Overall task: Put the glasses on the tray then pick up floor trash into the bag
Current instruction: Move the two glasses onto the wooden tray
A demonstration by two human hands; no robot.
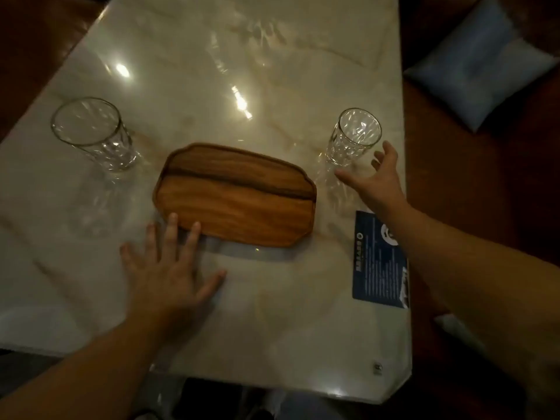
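Glasses step, none trayed. Right hand (380, 174) spread, nearing right glass (354, 137); left hand (169, 268) flat, steadying tray (236, 192). Next: grip, lift across.

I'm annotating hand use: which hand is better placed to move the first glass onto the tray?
Right. The open right hand is beside the clear faceted glass on the right; the left hand lies flat by the wooden tray.

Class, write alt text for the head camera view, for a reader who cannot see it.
A person's right hand reaches, open, toward a clear glass on a marble table, while the left hand rests flat beside an empty wooden tray. A second glass stands left of the tray; a blue card lies at right.
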